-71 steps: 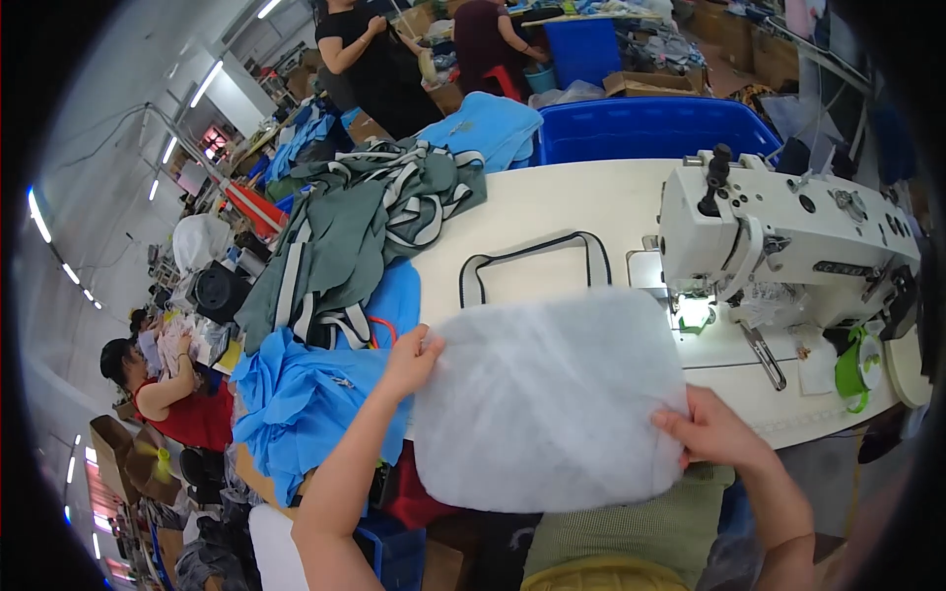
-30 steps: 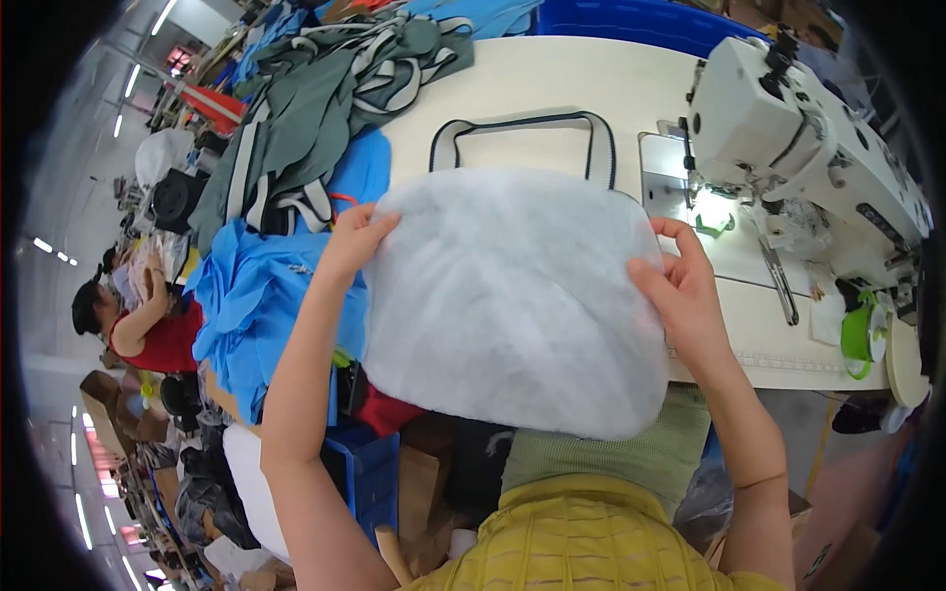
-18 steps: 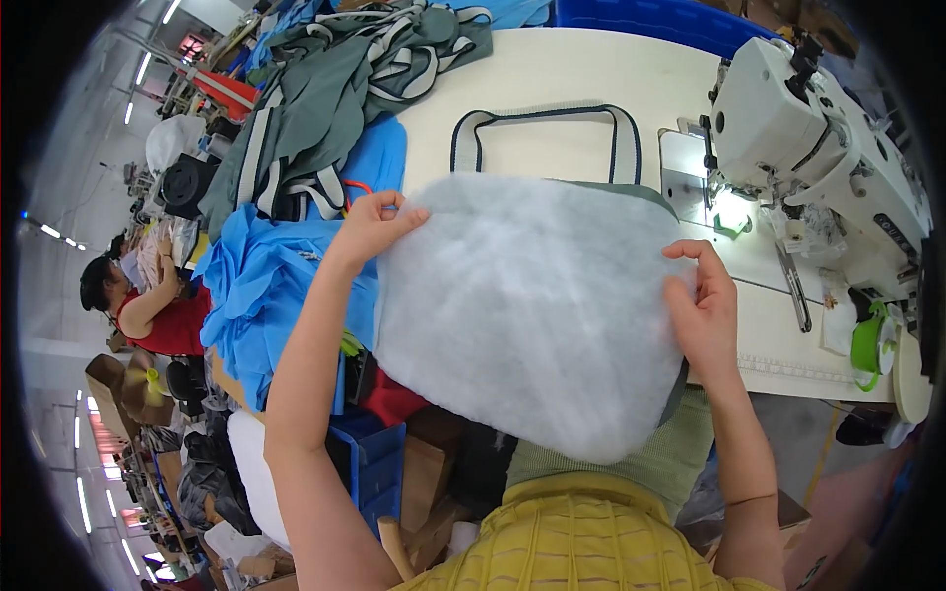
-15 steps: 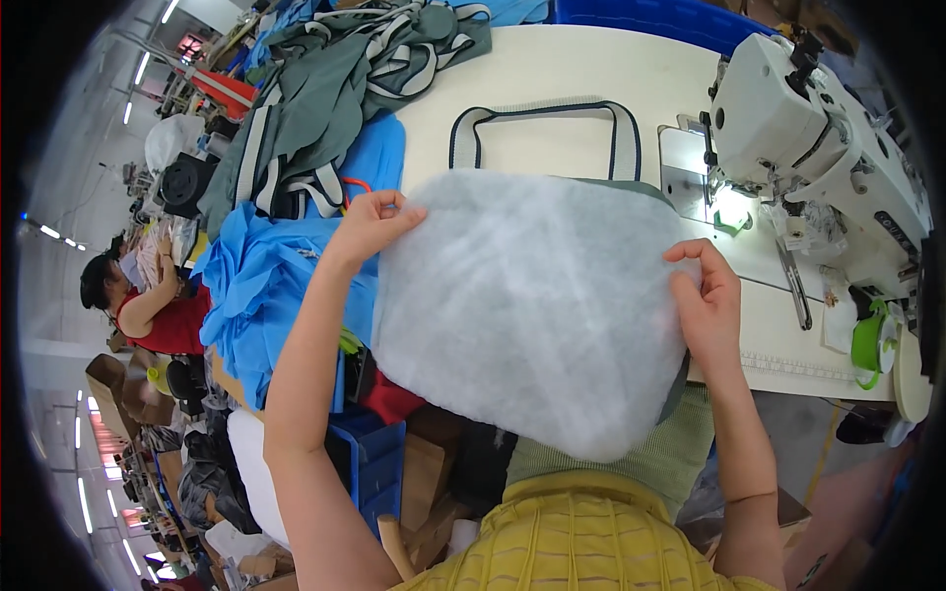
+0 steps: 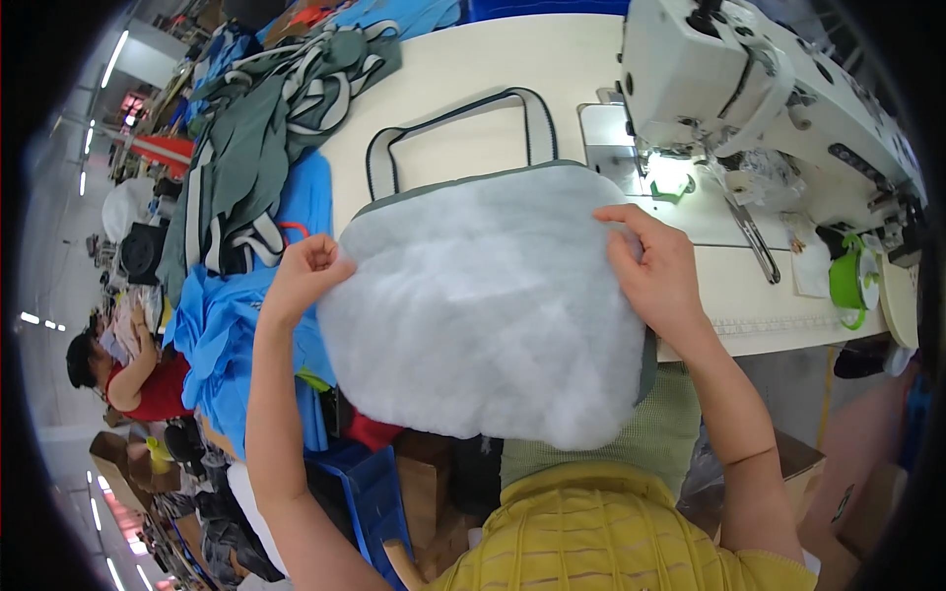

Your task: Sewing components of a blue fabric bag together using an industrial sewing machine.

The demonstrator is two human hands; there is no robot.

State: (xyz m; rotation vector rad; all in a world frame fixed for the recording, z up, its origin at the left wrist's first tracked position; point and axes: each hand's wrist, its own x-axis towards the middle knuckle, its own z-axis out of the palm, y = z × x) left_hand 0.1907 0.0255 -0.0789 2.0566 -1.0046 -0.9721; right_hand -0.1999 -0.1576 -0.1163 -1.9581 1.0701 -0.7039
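A white sheet of fluffy batting (image 5: 483, 305) lies over a grey-green fabric panel, whose edge shows along the top and at the lower right. A grey webbing handle (image 5: 540, 128) with dark edges loops up from the panel's far side onto the table. My left hand (image 5: 307, 271) pinches the batting at its upper left edge. At the upper right edge, my right hand (image 5: 652, 258) grips the sheet between thumb and curled fingers. The near part of the sheet hangs over the table's front edge above my lap.
A white sewing machine (image 5: 729, 89) with a lit needle area stands at the right, tweezers (image 5: 754, 236) and a green tape roll (image 5: 849, 281) near it. Grey-green pieces with straps (image 5: 256, 148) and blue fabric (image 5: 212, 345) are heaped left. A person (image 5: 138, 369) works farther left.
The view has shifted, so the table and machine sit farther left in the picture. The panel's far edge and handle now tilt up to the right, and more green edge shows. Both hands keep hold.
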